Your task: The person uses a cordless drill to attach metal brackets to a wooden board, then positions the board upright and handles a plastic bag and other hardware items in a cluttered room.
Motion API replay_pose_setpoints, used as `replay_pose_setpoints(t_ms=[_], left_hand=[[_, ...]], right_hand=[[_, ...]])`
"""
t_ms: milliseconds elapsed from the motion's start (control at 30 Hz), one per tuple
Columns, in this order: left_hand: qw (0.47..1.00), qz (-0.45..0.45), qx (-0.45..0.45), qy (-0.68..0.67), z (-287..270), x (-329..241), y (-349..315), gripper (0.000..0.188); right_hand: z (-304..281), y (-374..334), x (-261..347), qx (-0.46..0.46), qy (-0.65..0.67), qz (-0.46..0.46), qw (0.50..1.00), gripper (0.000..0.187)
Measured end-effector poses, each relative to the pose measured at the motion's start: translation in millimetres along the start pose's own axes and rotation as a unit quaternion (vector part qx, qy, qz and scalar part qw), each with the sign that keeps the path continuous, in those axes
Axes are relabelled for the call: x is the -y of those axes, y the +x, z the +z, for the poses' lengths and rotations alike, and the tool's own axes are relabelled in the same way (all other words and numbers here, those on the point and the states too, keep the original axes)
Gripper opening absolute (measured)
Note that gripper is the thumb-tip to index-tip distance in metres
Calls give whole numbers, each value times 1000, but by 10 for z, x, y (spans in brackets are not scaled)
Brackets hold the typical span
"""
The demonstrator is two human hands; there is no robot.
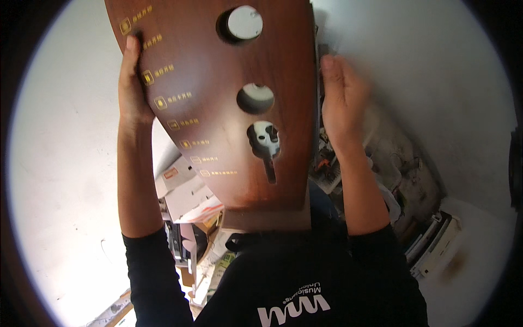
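A tall brown wood-grain panel (207, 98) stands upright in front of me, narrower toward its lower end. Gold icons and lettering run down its left side. On its right are two round cutouts and a lower keyhole-shaped cutout (265, 141), through which pale metal shows. My left hand (133, 87) is closed round the panel's left edge, thumb on the front face and the other fingers hidden behind. At the opposite edge, my right hand (343, 98) grips the side with its thumb near the rim; motion blurs its outer part and its fingertips are hidden.
Below the panel, at left, lie white cardboard boxes (185, 188) and other clutter. Mixed small items fill the area under my right forearm, near a stack of flat pale pieces (433, 245). Pale walls (60, 141) rise on both sides.
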State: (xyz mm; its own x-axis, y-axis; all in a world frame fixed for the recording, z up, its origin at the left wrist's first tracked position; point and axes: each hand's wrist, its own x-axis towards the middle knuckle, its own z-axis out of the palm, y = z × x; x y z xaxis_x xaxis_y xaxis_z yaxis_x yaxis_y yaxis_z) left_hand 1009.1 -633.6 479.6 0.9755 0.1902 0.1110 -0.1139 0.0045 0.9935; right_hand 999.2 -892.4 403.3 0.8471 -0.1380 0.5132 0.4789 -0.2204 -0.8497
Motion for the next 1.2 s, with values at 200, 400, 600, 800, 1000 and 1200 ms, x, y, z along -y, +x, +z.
replay_pose_setpoints(t_ms=[200, 400, 600, 800, 1000, 1200], left_hand=[[999, -11, -30, -9, -29, 2, -33, 62], [993, 27, -113, -26, -133, 68, -93, 62], [997, 18, -80, -3, -217, 63, -129, 58], [999, -22, -40, -28, -248, 70, -150, 56], [997, 6, -74, -7, -213, 58, -164, 60], [996, 26, -91, -1, -184, 28, -131, 61]], right_hand=[[-19, 73, 131, 37, -15, -11, 999, 35], [72, 11, 247, 45, -32, -13, 998, 34], [230, -3, 71, 42, 0, 12, 999, 34], [365, -22, -103, 60, 20, 13, 998, 33], [285, -184, -50, 59, 21, 11, 998, 30], [187, -197, 7, 59, 39, 14, 997, 30]])
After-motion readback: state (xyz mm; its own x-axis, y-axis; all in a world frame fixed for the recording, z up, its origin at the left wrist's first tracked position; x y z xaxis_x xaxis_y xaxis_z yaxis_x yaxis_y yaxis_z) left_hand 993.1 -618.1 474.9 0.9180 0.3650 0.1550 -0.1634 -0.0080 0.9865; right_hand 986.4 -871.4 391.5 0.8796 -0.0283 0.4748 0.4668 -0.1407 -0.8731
